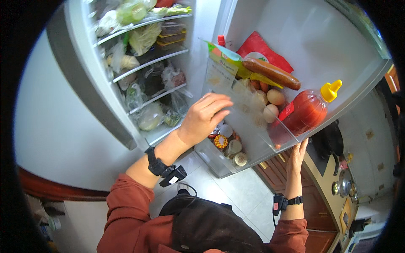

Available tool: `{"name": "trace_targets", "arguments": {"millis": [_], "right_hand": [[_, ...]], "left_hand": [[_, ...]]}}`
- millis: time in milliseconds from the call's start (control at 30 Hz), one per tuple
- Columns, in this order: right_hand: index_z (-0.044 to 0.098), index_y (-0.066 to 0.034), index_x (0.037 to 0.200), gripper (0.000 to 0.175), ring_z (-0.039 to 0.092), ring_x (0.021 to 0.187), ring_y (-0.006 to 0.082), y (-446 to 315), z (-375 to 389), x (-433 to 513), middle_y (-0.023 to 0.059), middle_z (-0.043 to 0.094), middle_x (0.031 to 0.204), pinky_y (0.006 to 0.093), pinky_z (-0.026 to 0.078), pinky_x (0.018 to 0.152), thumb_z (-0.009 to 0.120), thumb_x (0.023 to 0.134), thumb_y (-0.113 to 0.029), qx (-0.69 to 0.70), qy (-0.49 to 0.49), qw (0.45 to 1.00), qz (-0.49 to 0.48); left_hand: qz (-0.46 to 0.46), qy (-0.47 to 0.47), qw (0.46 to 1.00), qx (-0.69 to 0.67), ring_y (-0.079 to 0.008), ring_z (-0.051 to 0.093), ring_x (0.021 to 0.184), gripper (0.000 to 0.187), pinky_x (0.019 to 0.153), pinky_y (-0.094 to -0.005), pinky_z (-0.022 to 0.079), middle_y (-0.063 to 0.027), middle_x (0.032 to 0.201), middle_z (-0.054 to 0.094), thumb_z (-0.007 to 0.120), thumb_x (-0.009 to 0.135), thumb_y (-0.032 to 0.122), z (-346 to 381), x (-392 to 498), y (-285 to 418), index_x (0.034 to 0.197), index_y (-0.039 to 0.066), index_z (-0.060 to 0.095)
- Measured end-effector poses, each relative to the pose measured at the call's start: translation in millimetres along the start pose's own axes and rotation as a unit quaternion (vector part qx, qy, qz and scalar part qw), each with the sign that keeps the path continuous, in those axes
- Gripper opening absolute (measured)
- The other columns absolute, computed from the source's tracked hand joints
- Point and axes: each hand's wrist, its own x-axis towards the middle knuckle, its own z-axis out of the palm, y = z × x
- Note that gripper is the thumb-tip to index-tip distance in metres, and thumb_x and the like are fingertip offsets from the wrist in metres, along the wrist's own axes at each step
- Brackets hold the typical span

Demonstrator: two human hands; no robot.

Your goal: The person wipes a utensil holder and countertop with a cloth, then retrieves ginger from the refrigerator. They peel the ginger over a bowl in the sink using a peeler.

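My left hand (208, 117) hovers in front of the refrigerator's door bins, fingers lightly bent, thumb apart and nothing held. My right hand (297, 156) grips the outer edge of the open refrigerator door (284, 28), its fingers partly hidden behind it. Inside the upper clear door bin (286, 129) a squeeze bottle of red sauce (307, 109) with a yellow cap leans at an angle. Beside it are eggs (276, 96), a packaged sausage (272, 72), a red packet (264, 50) and a green-and-yellow pouch (226, 58). Several lidded jars (234, 146) stand in the lower bin (218, 166).
Refrigerator shelves (150, 55) at left hold bagged vegetables (152, 117), a leafy cabbage (144, 39) and stacked containers (172, 33). The other door (53, 110) stands at far left. A counter (329, 186) with a black pan (327, 139) and wooden cabinets (313, 202) lies right, above tiled floor (234, 193).
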Motion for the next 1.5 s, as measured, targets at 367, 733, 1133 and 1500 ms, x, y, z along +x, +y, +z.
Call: {"name": "trace_targets", "arguments": {"millis": [367,733,1133,1500], "right_hand": [[0.054,-0.0036,0.117,0.028,0.052,0.107,0.0155,-96,-27,-14,0.0075,0.057,0.114,0.0288,0.040,0.094,0.053,0.093,-0.016,-0.113,0.212,0.966,-0.096],[0.058,-0.0061,0.112,0.022,0.055,0.106,0.0176,-212,8,0,0.0116,0.057,0.115,0.0303,0.046,0.089,0.052,0.091,-0.011,-0.321,0.118,0.874,-0.344],[0.051,-0.0061,0.125,0.045,0.053,0.112,0.0217,-310,84,100,0.0125,0.055,0.122,0.0326,0.043,0.093,0.060,0.083,-0.020,-0.546,-0.140,0.761,-0.320],[0.053,-0.0010,0.119,0.044,0.063,0.089,0.0253,-276,99,153,0.0149,0.063,0.103,0.0334,0.048,0.089,0.061,0.085,-0.027,-0.467,-0.321,0.823,-0.039]], "left_hand": [[0.195,0.130,0.966,0.113,-0.0267,0.043,0.097,0.051,0.087,-0.0385,0.037,-0.0076,0.099,0.047,0.079,0.057,0.012,6,105,-17,0.103,0.014,0.057],[0.195,-0.071,0.949,0.235,-0.0222,0.061,0.085,0.015,0.099,-0.0428,0.032,-0.0067,0.076,0.064,0.062,0.080,0.027,-18,197,-38,0.077,0.012,0.067],[0.388,-0.012,0.900,0.196,-0.0216,0.053,0.092,0.008,0.103,-0.0516,0.026,-0.0004,0.078,0.056,0.059,0.071,0.014,9,240,-26,0.079,0.012,0.058],[0.441,0.053,0.895,0.043,-0.0255,0.051,0.097,0.014,0.094,-0.0458,0.031,-0.0083,0.091,0.058,0.061,0.072,0.012,20,251,-12,0.086,0.013,0.061]]}}
